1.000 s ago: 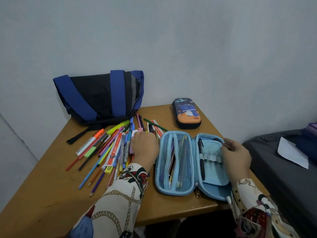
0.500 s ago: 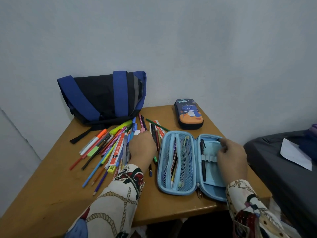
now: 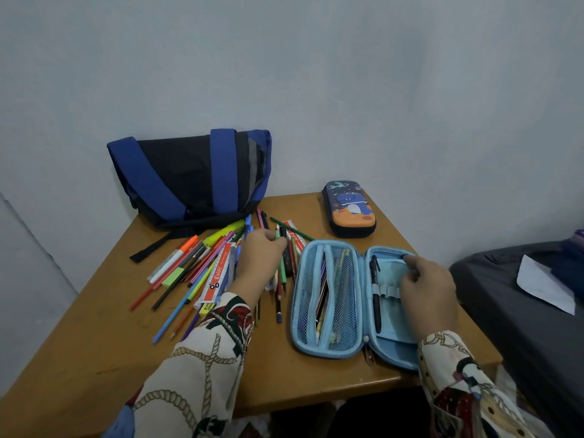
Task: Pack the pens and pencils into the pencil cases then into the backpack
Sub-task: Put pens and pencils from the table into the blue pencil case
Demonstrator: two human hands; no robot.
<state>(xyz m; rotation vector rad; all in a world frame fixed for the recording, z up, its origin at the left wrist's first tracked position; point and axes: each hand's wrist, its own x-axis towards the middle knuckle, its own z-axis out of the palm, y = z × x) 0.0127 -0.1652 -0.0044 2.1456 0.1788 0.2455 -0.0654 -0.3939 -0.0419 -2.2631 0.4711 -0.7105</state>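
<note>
- On the wooden table [image 3: 94, 358], near edge: light blue pencil case [image 3: 357, 298] lies unzipped and flat, both halves facing up.
- Its left half has mesh pockets with a few pens and pencils inside; right half carries elastic loops, one black pen [image 3: 375, 292] slotted upright along the hinge side.
- My right hand [image 3: 429, 289] rests on the right half, fingers curled over the pocket edge near the loops; whether they pinch the fabric or only press it, I cannot tell.
- My left hand [image 3: 260, 257] sits on the loose pile of pens and pencils [image 3: 196, 270] just left of the case, fingertips curled down among the pencils at the pile's right side; whether one is actually gripped I cannot tell.
- Pile spreads fanwise: orange marker, yellow highlighter, blue and red pencils, a red-and-white ruler [image 3: 218, 279].
- Far corner: second pencil case [image 3: 349, 213], dark with cartoon print, zipped.
- Against the wall, behind the pile: blue-and-black backpack [image 3: 192, 175].
- Off to the right: dark bed surface [image 3: 505, 298] with a white paper [image 3: 543, 286].
</note>
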